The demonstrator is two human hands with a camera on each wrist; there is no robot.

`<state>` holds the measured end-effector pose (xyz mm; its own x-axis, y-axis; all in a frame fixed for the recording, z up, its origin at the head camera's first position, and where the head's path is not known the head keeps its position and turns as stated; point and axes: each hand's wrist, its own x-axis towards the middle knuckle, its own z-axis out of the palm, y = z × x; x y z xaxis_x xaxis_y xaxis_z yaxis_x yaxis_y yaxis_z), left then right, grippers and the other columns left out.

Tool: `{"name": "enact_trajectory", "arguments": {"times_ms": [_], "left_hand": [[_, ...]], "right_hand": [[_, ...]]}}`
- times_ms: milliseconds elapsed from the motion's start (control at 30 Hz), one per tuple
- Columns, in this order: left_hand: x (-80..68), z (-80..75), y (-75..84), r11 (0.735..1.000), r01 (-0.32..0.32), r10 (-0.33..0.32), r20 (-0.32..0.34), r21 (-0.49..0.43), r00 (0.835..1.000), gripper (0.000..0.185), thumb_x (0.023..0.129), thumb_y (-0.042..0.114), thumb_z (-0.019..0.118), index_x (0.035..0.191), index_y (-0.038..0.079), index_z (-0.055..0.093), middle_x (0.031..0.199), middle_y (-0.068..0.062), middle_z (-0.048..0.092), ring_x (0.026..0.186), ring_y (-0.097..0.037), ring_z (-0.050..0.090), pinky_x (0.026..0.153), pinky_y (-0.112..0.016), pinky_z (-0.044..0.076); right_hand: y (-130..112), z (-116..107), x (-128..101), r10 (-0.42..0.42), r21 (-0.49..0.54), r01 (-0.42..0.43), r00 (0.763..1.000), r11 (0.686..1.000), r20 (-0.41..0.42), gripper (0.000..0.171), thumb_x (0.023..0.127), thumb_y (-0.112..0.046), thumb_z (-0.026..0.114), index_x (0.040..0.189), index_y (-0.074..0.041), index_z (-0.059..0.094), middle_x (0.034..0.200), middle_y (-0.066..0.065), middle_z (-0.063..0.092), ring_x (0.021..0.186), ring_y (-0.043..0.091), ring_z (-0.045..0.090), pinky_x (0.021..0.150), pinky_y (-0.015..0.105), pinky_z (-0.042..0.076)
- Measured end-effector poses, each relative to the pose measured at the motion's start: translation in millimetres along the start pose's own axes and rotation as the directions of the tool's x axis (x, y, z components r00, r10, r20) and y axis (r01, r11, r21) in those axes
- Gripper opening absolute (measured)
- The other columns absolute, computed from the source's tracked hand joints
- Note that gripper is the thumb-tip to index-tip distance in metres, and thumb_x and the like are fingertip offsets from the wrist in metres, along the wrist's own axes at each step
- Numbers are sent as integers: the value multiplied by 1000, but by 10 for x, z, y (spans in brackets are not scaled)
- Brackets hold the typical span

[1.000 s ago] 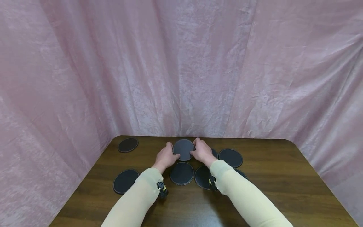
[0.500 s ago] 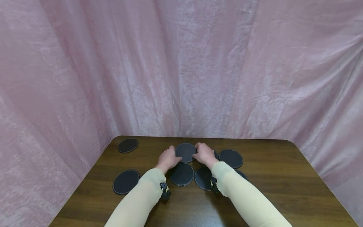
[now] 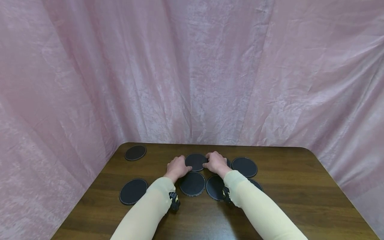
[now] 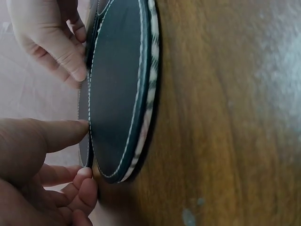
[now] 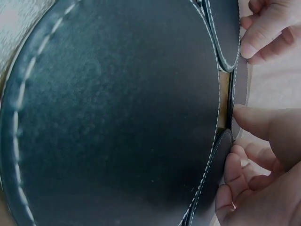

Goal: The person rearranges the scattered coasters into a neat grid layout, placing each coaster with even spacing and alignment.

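We're looking at a person's two hands on a round dk. disc, the far mid disc [image 3: 196, 161], nr. the back edge of a brown wood tbl [image 3: 300, 200]. It's lying approx. flat btwn the hands, just behind the near mid disc [image 3: 192, 184]; we aren't managing to tell if those two are touching. L hand [image 3: 177, 167] is pinching its L rim, thumb at the near edge, fingers bending round the side. R hand [image 3: 216, 163] is pinching the R rim, also w/ thumb & bent fingers.

R of the hands we're seeing more discs: the near centre-R disc [image 3: 214, 188], partly hiding under the R arm; a half-hidden disc [image 3: 228, 163] peeking out by R hand; the far R disc [image 3: 244, 167] sitting beside it; & the near R disc [image 3: 256, 184], mostly hiding under the R sleeve [image 3: 264, 206]. Over L, the far L disc [image 3: 135, 153] is lying by the back corner, well apart, w/ the near L disc [image 3: 133, 191] lying in front, just by the L sleeve [image 3: 145, 206].

In the L wrist view, white stitching is running round the near mid disc, its side showing pale w/ dk. patches. Both sleeves are looking pale yellow, a small blk. device [image 3: 174, 201] sitting at the L wrist. Behind, a pink curtain [image 3: 192, 73] is hanging in folds.
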<state>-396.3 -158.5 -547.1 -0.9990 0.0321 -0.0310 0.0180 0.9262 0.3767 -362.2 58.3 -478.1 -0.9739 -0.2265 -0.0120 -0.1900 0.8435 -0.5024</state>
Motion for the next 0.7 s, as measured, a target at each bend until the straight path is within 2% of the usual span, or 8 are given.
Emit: {"name": "enact_trajectory", "arguments": {"times_ms": [133,300,367,500,600,700], "left_hand": [[-33,-24,10,1000,2,-2,-2,17,1000,61,98,45,85,139,2,69,127,-19,73,115,-41,70,96,-62,50],[-304,-305,245,1000,27,-26,19,-13,999,59,96,40,88,137,1,70,127,-21,72,117,-45,69,100,-65,48],[-354,-355,291,1000,25,-25,17,-9,1000,57,96,38,88,135,0,70,126,-22,73,116,-46,69,98,-66,48],[-207,-188,161,1000,0,0,-5,20,1000,57,97,41,86,134,0,71,122,-22,73,111,-46,70,93,-64,50],[-100,-83,69,1000,-4,4,3,12,1000,61,98,46,84,137,2,70,124,-20,73,112,-45,70,93,-65,49],[-95,-87,64,1000,10,-9,13,-5,1000,64,98,47,84,142,4,68,131,-20,72,120,-44,68,99,-67,47]], "right_hand": [[1,23,8,0,-21,0,1000,1000,12,49,102,-25,83,144,-2,71,135,21,66,128,43,62,105,64,43],[-1,24,6,4,-24,-4,1000,1000,9,50,102,-24,83,145,-2,71,134,21,65,127,43,61,105,62,43],[-8,21,-2,0,-23,0,1000,1000,7,50,102,-23,83,145,-2,71,132,21,65,126,42,62,104,62,43],[-25,14,-14,0,-29,0,1000,1000,14,49,102,-22,83,144,-2,71,132,20,65,126,41,61,104,60,44],[-31,0,-19,2,-42,-1,1000,999,19,49,102,-22,83,144,-2,70,132,20,66,126,40,62,105,59,45],[-41,-21,-26,6,-47,-5,1000,999,25,49,102,-22,82,145,-1,69,131,19,66,125,39,63,106,60,45]]}}
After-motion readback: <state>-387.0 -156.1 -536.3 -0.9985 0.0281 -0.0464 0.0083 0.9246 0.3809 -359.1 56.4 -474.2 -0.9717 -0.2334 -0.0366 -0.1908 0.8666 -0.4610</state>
